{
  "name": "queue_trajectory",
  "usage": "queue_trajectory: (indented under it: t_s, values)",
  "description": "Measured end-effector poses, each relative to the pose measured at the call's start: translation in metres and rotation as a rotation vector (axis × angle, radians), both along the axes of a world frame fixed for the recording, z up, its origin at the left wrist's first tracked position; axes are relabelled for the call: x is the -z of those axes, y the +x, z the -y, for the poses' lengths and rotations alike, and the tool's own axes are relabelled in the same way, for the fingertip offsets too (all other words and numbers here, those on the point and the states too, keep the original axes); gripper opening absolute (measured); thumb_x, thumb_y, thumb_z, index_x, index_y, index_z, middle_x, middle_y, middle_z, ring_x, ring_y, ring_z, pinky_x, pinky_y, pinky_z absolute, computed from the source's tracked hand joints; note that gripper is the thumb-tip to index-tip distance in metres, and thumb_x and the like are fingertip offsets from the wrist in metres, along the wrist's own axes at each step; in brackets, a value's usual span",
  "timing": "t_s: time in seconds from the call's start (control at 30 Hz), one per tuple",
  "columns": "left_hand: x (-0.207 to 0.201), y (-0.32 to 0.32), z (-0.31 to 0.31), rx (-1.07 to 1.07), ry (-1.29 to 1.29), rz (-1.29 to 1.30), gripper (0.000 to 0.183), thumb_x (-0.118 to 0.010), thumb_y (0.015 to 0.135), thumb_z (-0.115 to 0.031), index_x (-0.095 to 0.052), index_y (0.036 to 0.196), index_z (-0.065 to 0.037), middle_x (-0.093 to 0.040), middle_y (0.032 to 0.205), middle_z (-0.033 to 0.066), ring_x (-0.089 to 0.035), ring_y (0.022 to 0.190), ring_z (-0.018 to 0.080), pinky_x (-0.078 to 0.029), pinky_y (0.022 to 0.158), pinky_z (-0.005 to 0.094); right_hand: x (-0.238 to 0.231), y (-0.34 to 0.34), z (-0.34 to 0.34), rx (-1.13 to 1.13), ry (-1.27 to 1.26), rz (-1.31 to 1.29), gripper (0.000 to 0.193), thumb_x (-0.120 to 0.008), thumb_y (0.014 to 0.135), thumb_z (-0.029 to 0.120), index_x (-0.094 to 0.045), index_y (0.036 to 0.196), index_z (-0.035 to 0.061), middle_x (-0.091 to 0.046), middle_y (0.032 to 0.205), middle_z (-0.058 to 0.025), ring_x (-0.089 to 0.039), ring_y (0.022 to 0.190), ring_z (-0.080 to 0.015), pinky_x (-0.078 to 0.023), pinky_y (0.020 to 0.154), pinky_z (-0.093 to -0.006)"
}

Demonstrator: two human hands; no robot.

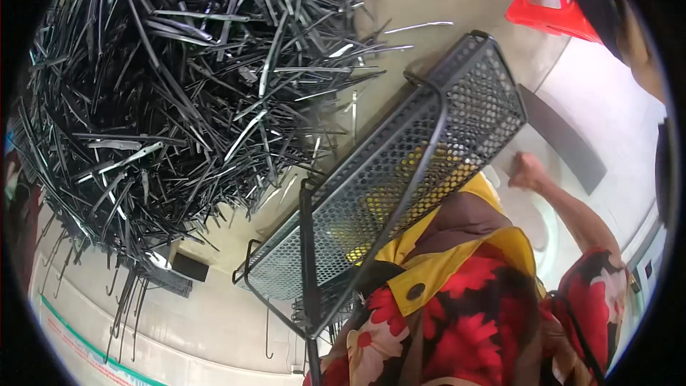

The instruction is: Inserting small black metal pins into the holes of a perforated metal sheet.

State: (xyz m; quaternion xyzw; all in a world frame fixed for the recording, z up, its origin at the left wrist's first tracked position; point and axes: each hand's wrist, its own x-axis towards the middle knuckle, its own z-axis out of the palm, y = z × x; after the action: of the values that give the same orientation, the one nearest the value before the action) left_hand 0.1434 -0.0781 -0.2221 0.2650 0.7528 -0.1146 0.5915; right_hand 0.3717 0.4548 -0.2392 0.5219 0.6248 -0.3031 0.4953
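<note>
My right hand (527,171) is raised beside the basket's right end, apart from it, its fingers curled in. What they hold, if anything, is hidden. My right forearm comes out of a red, black and white floral sleeve (593,293). A long dark metal mesh basket (486,93) slants across the middle in front of my body, with a bar frame (309,257) around it. Through its holes shows the yellow of my garment (436,271). My left hand is out of sight. To the left of the basket lies a big tangled heap of thin dark strips (193,93).
Loose strips (421,26) stick out towards the basket. Several thin hooks (128,314) hang below the heap. A red plastic item (554,11) stands at the upper right, near another person (639,57) at the edge. A grey panel (568,139) lies beyond my right hand.
</note>
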Motion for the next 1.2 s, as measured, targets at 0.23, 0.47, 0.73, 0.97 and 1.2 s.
queue_trajectory:
  t_s: [0.23, 0.47, 0.73, 0.97, 1.2]
  values:
    - [-0.014, -0.024, -0.025, 0.203, -0.194, -0.061, 0.024, -0.043, 0.081, -0.022, -0.058, 0.068, -0.009, -0.064, 0.075, 0.0114, -0.063, 0.066, 0.0265, -0.051, 0.059, 0.0384, -0.002, -0.045, -0.007, 0.033, -0.005, -0.075, 0.039, -0.072, 0.042, 0.019, -0.053, 0.069, -0.0008, -0.057, 0.073, -0.0196, -0.058, 0.076, -0.0325, -0.048, 0.068, -0.0396]
    - [0.009, -0.021, 0.045, 0.189, 0.017, -0.369, 0.020, -0.050, 0.078, -0.017, -0.062, 0.087, -0.005, -0.064, 0.090, 0.0089, -0.060, 0.084, 0.0275, -0.046, 0.075, 0.0344, -0.019, -0.039, 0.003, 0.024, 0.081, -0.228, 0.065, -0.071, 0.051, 0.019, -0.046, 0.107, -0.0025, -0.056, 0.087, -0.0229, -0.055, 0.082, -0.0369, -0.045, 0.072, -0.0433]
    - [-0.012, -0.018, -0.008, -1.123, 0.400, -0.519, 0.013, -0.058, 0.075, -0.008, -0.064, 0.070, 0.003, -0.063, 0.063, 0.0070, -0.054, 0.057, 0.0090, -0.044, 0.051, 0.0284, 0.012, -0.017, 0.024, -0.010, 0.244, -0.898, 0.050, -0.065, 0.070, 0.016, -0.047, 0.114, -0.0009, -0.055, 0.104, -0.0219, -0.053, 0.095, -0.0348, -0.042, 0.081, -0.0387]
    - [-0.001, -0.053, -0.012, -0.608, 0.361, -0.658, 0.038, -0.051, 0.081, -0.035, -0.063, 0.075, 0.000, -0.058, 0.070, 0.0220, -0.058, 0.069, 0.0353, -0.046, 0.068, 0.0386, 0.079, -0.010, -0.010, 0.271, 0.355, -1.374, 0.041, -0.060, 0.080, 0.013, -0.048, 0.116, -0.0018, -0.056, 0.108, -0.0133, -0.053, 0.100, -0.0202, -0.042, 0.082, -0.0317]
    - [-0.013, -0.103, 0.034, -1.348, 0.702, -0.787, 0.025, -0.059, 0.080, -0.021, -0.060, 0.074, 0.003, -0.058, 0.056, 0.0100, -0.054, 0.043, 0.0149, -0.044, 0.040, 0.0257, 0.091, -0.015, -0.054, 0.087, 0.527, -1.382, 0.033, -0.059, 0.082, 0.012, -0.049, 0.106, -0.0083, -0.057, 0.102, -0.0146, -0.055, 0.094, -0.0182, -0.042, 0.083, -0.0280]
